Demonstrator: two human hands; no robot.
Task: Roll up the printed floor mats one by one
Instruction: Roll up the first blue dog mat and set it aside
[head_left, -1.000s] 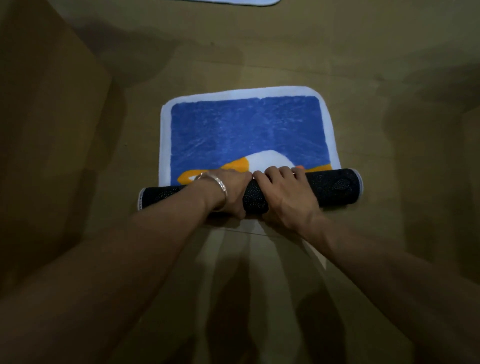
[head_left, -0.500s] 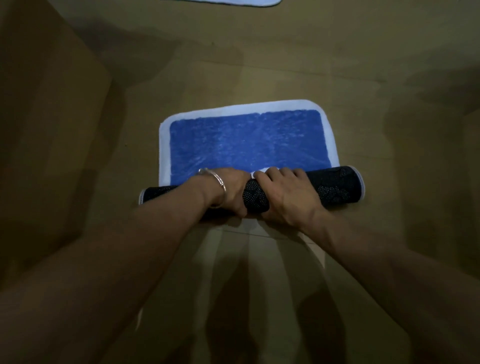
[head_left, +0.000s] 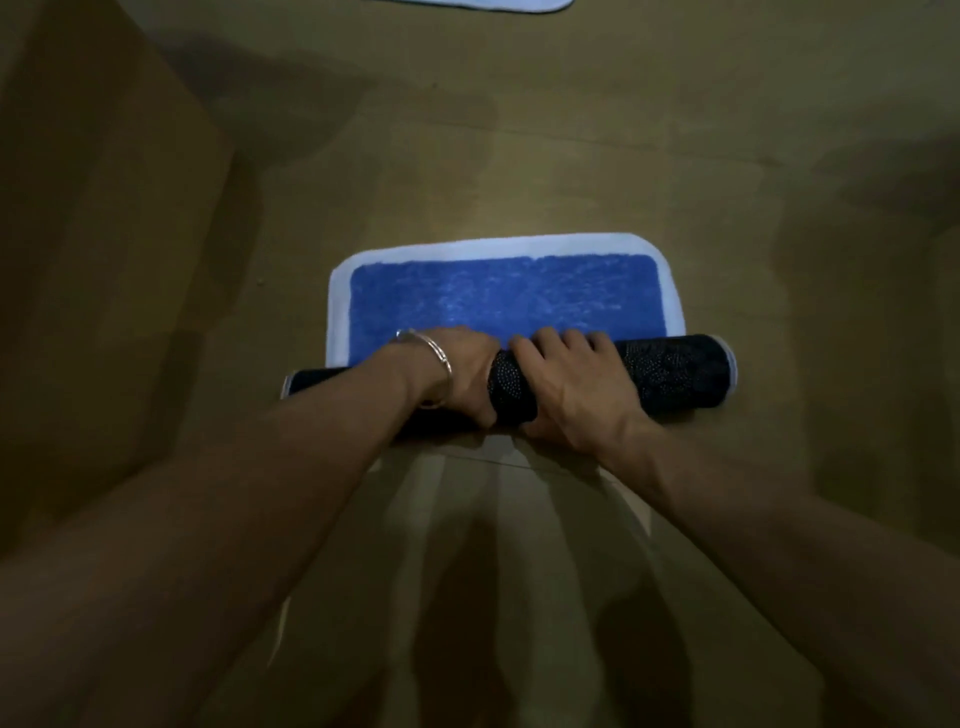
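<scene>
Mat roll (head_left: 670, 371) lies crosswise, left to right.

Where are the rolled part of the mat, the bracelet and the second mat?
rolled part of the mat (head_left: 675, 371): head view, dotted black backing.
bracelet (head_left: 447, 366): head view, band on the wrist.
second mat (head_left: 519, 5): head view, its pale edge.

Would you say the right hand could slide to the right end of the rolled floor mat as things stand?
Probably yes: the right hand grips the rolled floor mat near its middle, and the stretch to that end lies bare.
</scene>
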